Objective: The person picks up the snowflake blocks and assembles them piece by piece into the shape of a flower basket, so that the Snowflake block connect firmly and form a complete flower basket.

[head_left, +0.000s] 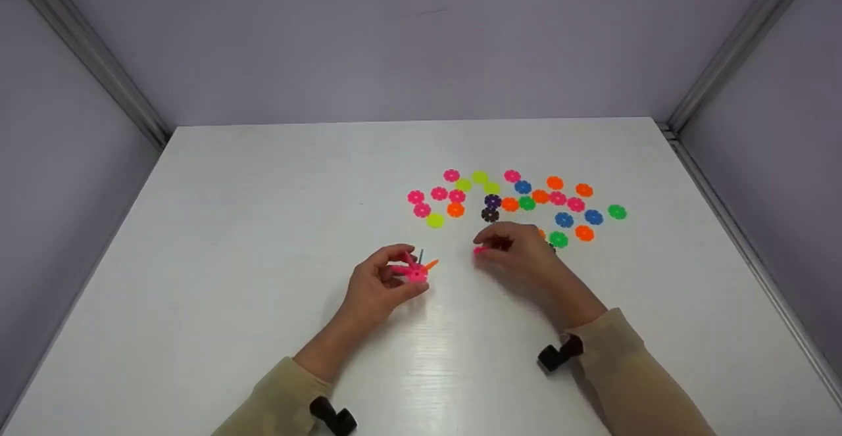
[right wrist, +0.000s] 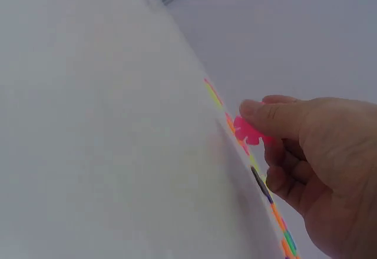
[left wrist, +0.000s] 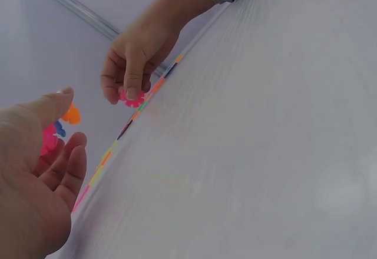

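Just left of centre in the head view, my left hand (head_left: 378, 285) holds a small cluster of joined notched discs (head_left: 417, 273) between thumb and fingers. Pink pieces make up most of it, with an orange disc (left wrist: 72, 114) and a blue disc (left wrist: 59, 129) sticking out. Across from it, my right hand (head_left: 520, 248) pinches a single pink notched disc (right wrist: 248, 130) between thumb and fingertips, held above the table. A gap separates this disc from the cluster. Part of the cluster is hidden behind the left fingers.
Several loose flower-shaped discs lie flat beyond the hands on the white table (head_left: 230, 225), among them a green disc (head_left: 617, 212), a yellow disc (head_left: 435, 220) and a black disc (head_left: 490, 215). A few are partly covered by the right hand. Pale walls enclose the table's back and sides.
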A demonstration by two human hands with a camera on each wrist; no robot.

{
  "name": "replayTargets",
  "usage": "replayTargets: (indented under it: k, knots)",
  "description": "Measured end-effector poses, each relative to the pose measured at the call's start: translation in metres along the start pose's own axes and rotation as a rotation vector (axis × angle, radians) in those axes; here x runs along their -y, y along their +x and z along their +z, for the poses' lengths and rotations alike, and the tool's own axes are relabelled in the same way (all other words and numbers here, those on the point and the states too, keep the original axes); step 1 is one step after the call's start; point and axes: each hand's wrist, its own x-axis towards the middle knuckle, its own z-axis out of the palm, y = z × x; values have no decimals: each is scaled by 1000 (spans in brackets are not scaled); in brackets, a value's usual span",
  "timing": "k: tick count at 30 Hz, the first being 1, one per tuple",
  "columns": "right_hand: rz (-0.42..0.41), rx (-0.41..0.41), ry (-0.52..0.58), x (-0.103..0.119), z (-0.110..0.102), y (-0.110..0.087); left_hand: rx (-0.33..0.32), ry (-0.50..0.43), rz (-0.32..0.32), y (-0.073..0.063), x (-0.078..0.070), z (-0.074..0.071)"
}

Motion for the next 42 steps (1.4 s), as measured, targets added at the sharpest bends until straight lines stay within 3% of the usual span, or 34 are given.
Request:
replayTargets:
  k: [4, 8, 15, 21, 28, 32, 42]
  knots:
    - [-167, 83, 99, 17, 20, -6, -4, -12, 12, -1, 0, -1]
    - [-273, 154, 204, 30, 36, -12, 3, -21, 18, -1, 0, -1]
    - [-373, 118, 192, 36, 47, -17, 4, -19, 16, -1, -1, 0]
    - [-409, 79, 158, 38, 50, -18, 7, -10, 38, -1, 0, 0]
    - [-437, 36, 34, 40, 51, -20, 17, -5, 22, -2, 2, 0]
    - [-458, 39, 55, 40, 51, -19, 22, 21, 21, -3, 0, 1]
    - [-410, 18, 139, 33, 47, -16, 55, -7, 45, -4, 1, -1]
